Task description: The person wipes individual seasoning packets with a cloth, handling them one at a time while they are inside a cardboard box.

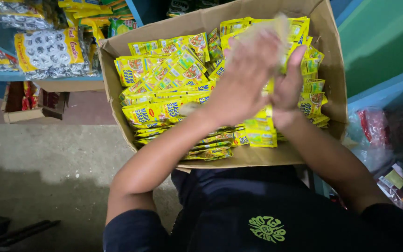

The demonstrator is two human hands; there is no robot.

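A brown cardboard box (327, 70) rests against my lap, filled with several stacks of small yellow sachets (169, 74). My left hand (246, 77) and my right hand (289, 86) are pressed toward each other over the box's right half. Between the palms stands a bundle of yellow sachets (263, 126), its lower end hanging below the hands. The left hand's fingers are blurred by motion. Loose sachets lie in rows to the left of the hands and at the box's near edge.
Blue shelves at the upper left carry hanging yellow packets (47, 51) and silvery blister strips. A small open carton (29, 112) sits on the concrete floor (47, 158). Bagged goods (374, 130) lie at the right by a green wall.
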